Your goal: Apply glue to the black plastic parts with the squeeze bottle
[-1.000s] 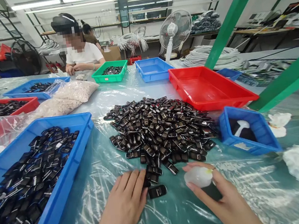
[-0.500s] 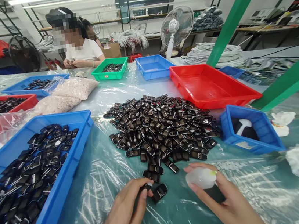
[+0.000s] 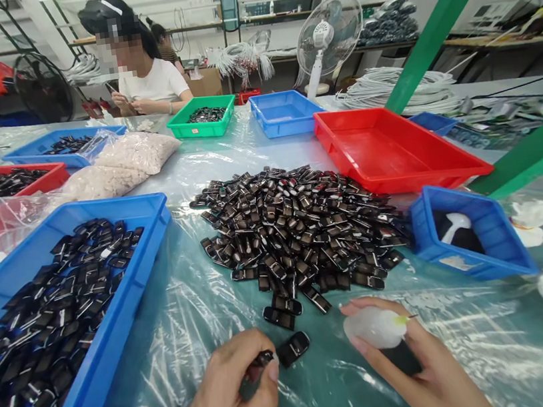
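Left hand in the head view: the left hand (image 3: 237, 387) has its fingers curled and pinches a small black piece (image 3: 262, 360) between thumb and finger, maybe so that one end pokes out free.
Right hand: the right hand (image 3: 416, 372) grasps a white squeeze bottle (image 3: 372, 327), tipped on its side. Its thin needle tip (image 3: 403, 320) points right, away from the left hand, perhaps so it pokes nothing.
Loose black piece: one flat, shiny loose black piece (image 3: 293, 348) lies just beside the left fingertips, easy to reach.
Black pile: a big heap of black pieces (image 3: 300, 226) sits past both hands, in the middle, likely so either hand can get to it.
Blue tray: the long blue tray (image 3: 154, 230) on the left holds many more, likely to keep them together.
Blue bin: a small blue bin (image 3: 501, 235) stands right of the heap, near the right hand.
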Action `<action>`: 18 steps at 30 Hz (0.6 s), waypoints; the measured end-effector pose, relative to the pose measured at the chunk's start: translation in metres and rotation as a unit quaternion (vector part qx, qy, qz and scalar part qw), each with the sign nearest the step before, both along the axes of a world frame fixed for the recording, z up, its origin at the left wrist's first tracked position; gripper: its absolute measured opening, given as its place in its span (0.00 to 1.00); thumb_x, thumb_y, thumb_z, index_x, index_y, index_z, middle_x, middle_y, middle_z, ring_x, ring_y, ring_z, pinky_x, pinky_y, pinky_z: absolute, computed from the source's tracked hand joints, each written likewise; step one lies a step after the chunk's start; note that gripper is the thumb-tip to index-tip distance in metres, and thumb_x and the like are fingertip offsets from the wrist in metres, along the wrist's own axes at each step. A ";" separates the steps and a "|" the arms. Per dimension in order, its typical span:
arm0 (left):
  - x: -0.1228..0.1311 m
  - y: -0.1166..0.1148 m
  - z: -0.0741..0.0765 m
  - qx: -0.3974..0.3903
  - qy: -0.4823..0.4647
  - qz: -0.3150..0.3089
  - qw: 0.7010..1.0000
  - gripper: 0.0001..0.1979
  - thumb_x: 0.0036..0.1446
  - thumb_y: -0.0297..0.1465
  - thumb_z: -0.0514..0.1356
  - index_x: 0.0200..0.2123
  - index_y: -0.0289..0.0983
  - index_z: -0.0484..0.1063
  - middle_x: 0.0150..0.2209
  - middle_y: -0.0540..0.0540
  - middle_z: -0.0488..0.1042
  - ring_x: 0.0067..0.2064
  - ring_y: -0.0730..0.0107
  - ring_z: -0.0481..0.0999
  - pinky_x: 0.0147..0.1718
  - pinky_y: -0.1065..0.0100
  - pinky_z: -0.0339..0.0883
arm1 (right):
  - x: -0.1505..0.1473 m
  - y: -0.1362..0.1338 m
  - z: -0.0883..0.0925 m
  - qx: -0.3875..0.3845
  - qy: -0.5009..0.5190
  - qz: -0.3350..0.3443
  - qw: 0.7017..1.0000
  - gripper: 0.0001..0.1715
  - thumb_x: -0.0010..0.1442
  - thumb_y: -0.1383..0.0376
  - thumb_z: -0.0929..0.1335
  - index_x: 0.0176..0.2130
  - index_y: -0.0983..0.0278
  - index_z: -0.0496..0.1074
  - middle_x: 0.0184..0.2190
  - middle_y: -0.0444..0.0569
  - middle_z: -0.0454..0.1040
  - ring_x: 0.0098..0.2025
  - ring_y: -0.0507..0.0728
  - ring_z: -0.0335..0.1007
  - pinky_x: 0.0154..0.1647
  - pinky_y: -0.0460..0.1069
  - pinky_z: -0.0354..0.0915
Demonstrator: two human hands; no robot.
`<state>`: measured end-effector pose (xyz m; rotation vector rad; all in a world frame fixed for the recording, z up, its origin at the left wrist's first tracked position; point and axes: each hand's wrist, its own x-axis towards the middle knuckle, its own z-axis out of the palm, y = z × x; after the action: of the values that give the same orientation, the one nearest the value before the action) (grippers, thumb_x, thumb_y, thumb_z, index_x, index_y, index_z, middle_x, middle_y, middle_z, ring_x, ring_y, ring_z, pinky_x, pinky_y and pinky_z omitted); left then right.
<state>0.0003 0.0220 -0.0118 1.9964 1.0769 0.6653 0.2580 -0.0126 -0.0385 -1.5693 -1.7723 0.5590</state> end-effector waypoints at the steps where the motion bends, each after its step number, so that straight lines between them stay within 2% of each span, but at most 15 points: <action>1: 0.000 0.000 -0.001 0.009 0.006 0.002 1.000 0.10 0.63 0.30 0.48 0.28 0.40 0.59 0.24 0.54 0.60 0.24 0.73 0.61 0.22 0.72 0.53 | 0.000 0.000 0.000 0.002 -0.002 0.003 1.000 0.16 0.66 0.61 0.65 0.53 0.54 0.63 0.50 0.49 0.76 0.49 0.56 0.77 0.32 0.41 0.75; 6: 0.003 0.000 -0.005 0.037 0.023 0.009 0.999 0.09 0.56 0.28 0.50 0.23 0.40 0.56 0.22 0.53 0.60 0.23 0.72 0.61 0.22 0.72 0.51 | 0.000 0.000 0.002 0.011 -0.012 -0.001 1.000 0.16 0.65 0.61 0.66 0.53 0.53 0.63 0.49 0.48 0.77 0.50 0.56 0.76 0.31 0.41 0.74; 12: 0.004 -0.004 -0.010 0.063 0.036 0.008 0.997 0.15 0.57 0.28 0.53 0.21 0.39 0.51 0.19 0.53 0.58 0.24 0.71 0.62 0.22 0.72 0.49 | 0.001 0.000 0.003 0.008 -0.009 0.000 1.000 0.16 0.65 0.62 0.66 0.52 0.53 0.64 0.49 0.47 0.77 0.50 0.56 0.76 0.33 0.40 0.75; 15: 0.001 -0.004 -0.008 0.052 0.036 0.001 0.998 0.14 0.61 0.32 0.55 0.23 0.39 0.58 0.22 0.53 0.61 0.25 0.70 0.63 0.22 0.71 0.52 | 0.001 -0.001 0.005 -0.007 -0.012 0.005 1.000 0.16 0.65 0.61 0.66 0.53 0.53 0.65 0.50 0.47 0.77 0.50 0.56 0.77 0.35 0.41 0.75; 18: -0.002 -0.003 -0.001 0.010 0.003 -0.016 1.000 0.10 0.68 0.31 0.48 0.36 0.40 0.67 0.31 0.49 0.68 0.33 0.66 0.70 0.31 0.67 0.64 | 0.000 -0.004 0.009 -0.024 -0.017 0.013 0.999 0.22 0.66 0.61 0.65 0.58 0.53 0.62 0.54 0.49 0.75 0.50 0.56 0.77 0.40 0.42 0.75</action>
<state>-0.0014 0.0188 -0.0126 2.0299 1.0434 0.6558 0.2583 -0.0169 -0.0299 -1.6001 -1.8189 0.5951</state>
